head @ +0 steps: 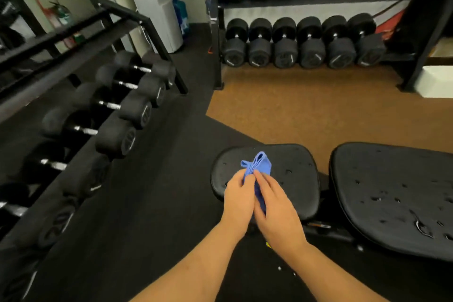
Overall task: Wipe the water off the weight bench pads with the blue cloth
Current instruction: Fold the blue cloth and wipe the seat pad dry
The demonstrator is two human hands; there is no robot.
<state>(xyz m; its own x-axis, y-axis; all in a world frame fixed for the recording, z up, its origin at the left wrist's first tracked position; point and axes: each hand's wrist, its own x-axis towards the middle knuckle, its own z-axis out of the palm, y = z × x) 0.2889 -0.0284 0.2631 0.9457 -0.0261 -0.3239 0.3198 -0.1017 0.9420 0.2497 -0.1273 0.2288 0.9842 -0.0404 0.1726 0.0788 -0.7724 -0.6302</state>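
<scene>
The blue cloth [258, 164] is bunched up and held between both hands above the small black seat pad [296, 174]. My left hand [239, 200] grips its left side and my right hand [277, 211] presses against its right side, hiding the cloth's lower part. Small water drops dot the seat pad. The larger black back pad [392, 193] lies to the right, with many drops and a puddle near its right edge.
A dumbbell rack [105, 110] with several black dumbbells runs along the left. A second rack [301, 41] of dumbbells stands at the back wall. Black rubber flooring [159, 191] lies under the bench and brown flooring [306, 110] beyond it.
</scene>
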